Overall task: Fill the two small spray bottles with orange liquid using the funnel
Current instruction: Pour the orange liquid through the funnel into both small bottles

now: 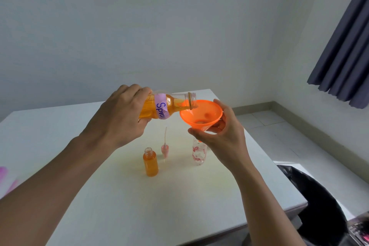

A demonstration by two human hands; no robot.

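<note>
**Source bottle mouth at funnel rim; second small bottle unfilled**

Finding 1. The left grip [119, 114] is closed round the base end of the large source bottle [169, 106], which carries a purple label and is partly full of orange liquid. The bottle's long axis lies close to horizontal and runs from the left grip rightward. Its open mouth sits just over the near-left rim of the funnel [201, 114].

Finding 2. The right grip [223, 138] is closed on the funnel, with thumb and fingers curled round the lower cone. The funnel's wide mouth faces up and leans slightly toward the source bottle. Its spout points down to the neck of the flower-printed small bottle [198, 154], which stands upright on the tabletop [139, 205] directly under the right grip and looks empty. The thumb hides whether the spout is seated in the neck.

Finding 3. The other small bottle [150, 163] stands upright and uncapped to the left, full of orange liquid nearly to the shoulder. A pink spray head [165, 149] with its dip tube lies between the two small bottles.

Assessment. The task appears about half done. No stream can be made out. The liquid lies along the lower side toward the neck, so a slight further tilt of the mouth end should start the flow. The main risk is liquid running past the rim if the mouth drifts left.
</note>
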